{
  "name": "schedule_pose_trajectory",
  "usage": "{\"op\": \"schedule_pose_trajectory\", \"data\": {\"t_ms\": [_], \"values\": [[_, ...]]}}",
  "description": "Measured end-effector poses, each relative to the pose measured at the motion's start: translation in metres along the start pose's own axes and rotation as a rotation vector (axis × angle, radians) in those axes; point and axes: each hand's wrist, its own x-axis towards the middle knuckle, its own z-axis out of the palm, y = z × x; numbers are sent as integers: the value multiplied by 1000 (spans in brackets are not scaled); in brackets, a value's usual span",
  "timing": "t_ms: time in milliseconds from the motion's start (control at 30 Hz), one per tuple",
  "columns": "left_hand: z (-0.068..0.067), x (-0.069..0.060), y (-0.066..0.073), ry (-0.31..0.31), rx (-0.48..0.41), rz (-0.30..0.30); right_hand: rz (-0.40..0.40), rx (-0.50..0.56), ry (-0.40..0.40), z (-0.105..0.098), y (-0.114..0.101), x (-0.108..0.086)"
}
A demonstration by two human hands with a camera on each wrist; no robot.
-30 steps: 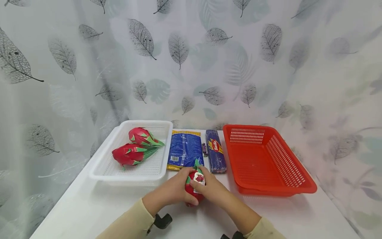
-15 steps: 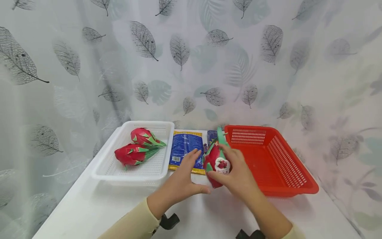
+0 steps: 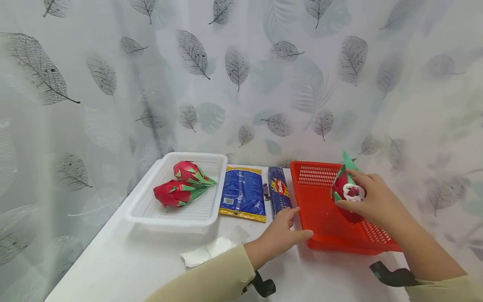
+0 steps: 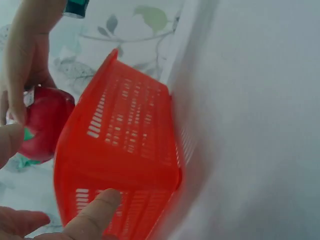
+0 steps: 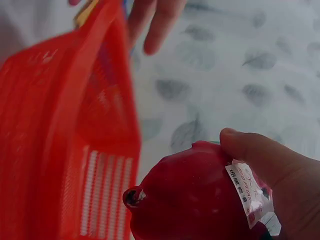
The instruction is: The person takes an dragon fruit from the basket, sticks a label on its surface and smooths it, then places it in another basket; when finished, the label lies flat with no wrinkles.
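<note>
My right hand (image 3: pixel 371 203) grips a red dragon fruit (image 3: pixel 340 184) with green leaf tips and a round sticker, held above the red plastic basket (image 3: pixel 320 235). In the right wrist view the fruit's rounded end (image 5: pixel 185 195) faces the camera, thumb beside its printed label. My left hand (image 3: pixel 277 237) holds nothing; its fingers extend toward the basket's near left side, and I cannot tell whether they touch it. From the left wrist, the basket's slotted wall (image 4: pixel 125 120) stands close to those fingers. Two more dragon fruits (image 3: pixel 173 193) lie in the white basket (image 3: pixel 170 220).
Between the baskets lie a blue and yellow packet (image 3: pixel 241 191), a Barilla spaghetti pack (image 3: pixel 278 188) and a small purple wrapped item (image 3: pixel 266 191). A crumpled white tissue (image 3: pixel 211 250) rests on the white table (image 3: pixel 113 268). A leaf-patterned curtain (image 3: pixel 241 84) hangs behind.
Both hands held the dragon fruit low at the middle. My left hand let go, and my right hand carried the fruit up and rightward over the red basket. The left hand followed rightward; the view shifted right.
</note>
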Motion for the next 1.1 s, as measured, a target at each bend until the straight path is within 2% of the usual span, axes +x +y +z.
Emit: {"op": "schedule_pose_trajectory", "data": {"t_ms": [167, 333, 500, 700, 867, 1100], "values": [[22, 11, 1, 47, -49, -18, 3, -91, -83, 0, 41, 1], [30, 18, 0, 82, -100, -9, 7, -119, -177, 11, 66, 7], [33, 21, 1, 87, -116, -11, 18, -144, -228, 26, 85, 14], [34, 20, 0, 85, -105, -26, 39, -142, -269, 40, 91, 20], [38, 20, -1, 56, -99, -44, 69, -169, -299, 46, 95, 20], [36, 18, -2, 57, -21, -58, 82, -177, -313, 52, 95, 24]]}}
